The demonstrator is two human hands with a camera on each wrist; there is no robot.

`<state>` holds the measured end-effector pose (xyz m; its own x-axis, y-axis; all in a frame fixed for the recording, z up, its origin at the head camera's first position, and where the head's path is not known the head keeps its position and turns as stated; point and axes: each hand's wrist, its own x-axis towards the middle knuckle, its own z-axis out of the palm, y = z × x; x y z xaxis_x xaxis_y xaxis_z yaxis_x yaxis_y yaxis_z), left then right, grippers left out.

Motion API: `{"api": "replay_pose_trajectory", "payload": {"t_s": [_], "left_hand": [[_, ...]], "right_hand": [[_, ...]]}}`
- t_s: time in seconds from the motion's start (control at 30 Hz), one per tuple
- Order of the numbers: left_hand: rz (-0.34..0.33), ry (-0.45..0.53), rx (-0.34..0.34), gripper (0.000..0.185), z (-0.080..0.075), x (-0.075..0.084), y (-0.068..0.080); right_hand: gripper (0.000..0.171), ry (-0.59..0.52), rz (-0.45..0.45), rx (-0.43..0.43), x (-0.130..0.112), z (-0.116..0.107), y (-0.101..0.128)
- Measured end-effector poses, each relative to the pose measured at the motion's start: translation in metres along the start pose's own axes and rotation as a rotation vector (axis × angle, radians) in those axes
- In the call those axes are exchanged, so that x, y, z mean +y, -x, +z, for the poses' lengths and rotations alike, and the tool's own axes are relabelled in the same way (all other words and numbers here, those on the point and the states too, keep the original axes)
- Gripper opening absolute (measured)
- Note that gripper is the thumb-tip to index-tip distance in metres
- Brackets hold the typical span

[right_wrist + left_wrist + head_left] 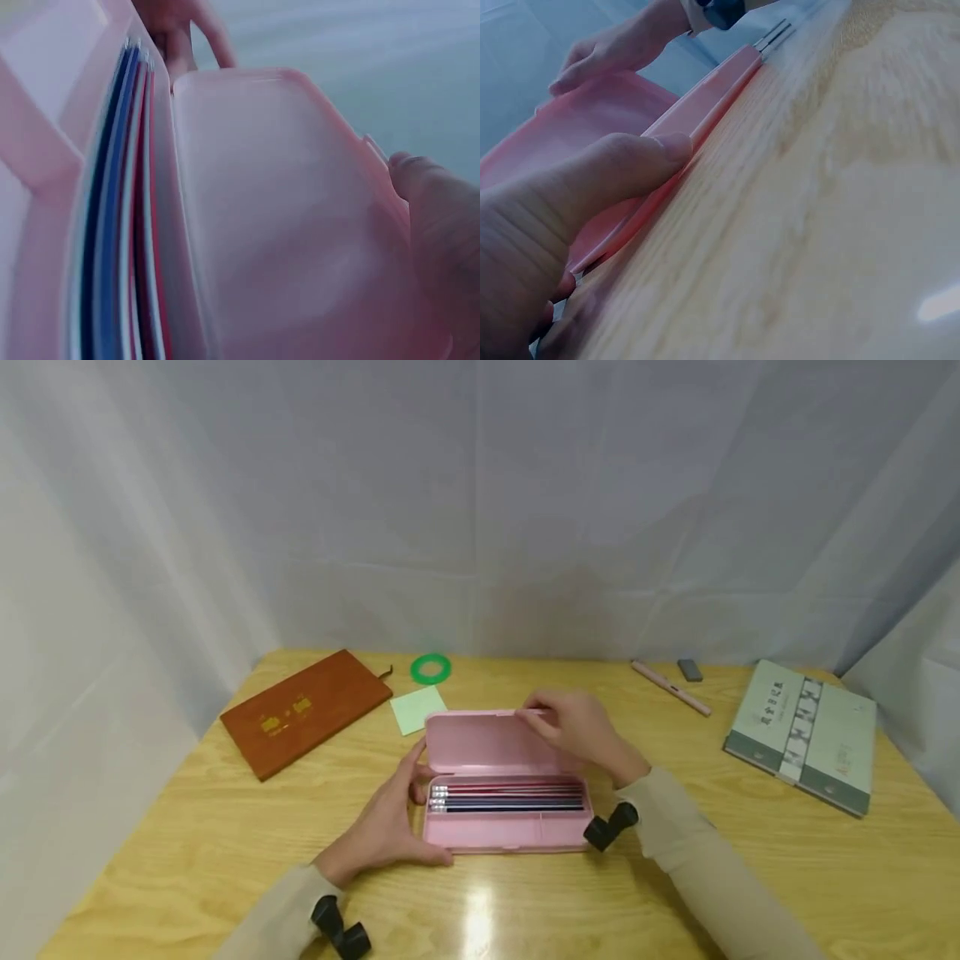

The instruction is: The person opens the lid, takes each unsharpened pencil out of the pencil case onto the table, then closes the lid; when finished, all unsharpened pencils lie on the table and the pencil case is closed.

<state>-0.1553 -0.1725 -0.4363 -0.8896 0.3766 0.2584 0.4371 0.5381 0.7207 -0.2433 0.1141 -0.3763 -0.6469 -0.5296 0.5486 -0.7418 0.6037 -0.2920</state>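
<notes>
Head high, wrists close — shared case [480,832]

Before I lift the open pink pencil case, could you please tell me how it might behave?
The pink pencil case looks like thin, smooth plastic, so it is probably stiff and light. Its lid, held by the right hand, may swing once released. The pencils lie side by side inside and would likely slide if it tilts.

A yellowish wood-grained table [187,852] fills the lower half of the head view. On it lie a brown notebook [315,714] left of centre, a green ring [431,681] and a pale green paper square [417,708] near the middle, an open pink case [483,832] at lower centre, then a pink pen [671,687], a grey block [689,670] and a grey-green book [801,735] towards the right.
</notes>
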Motion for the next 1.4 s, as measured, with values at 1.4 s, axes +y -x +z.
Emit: {"api": "replay_pose_trajectory", "payload": {"t_s": [1.4], "left_hand": [[-0.065,0.031,-0.071,0.149,-0.001,0.002,-0.005]], "right_hand": [[0.013,0.064,-0.055,-0.4,-0.028,0.013,0.052]]}}
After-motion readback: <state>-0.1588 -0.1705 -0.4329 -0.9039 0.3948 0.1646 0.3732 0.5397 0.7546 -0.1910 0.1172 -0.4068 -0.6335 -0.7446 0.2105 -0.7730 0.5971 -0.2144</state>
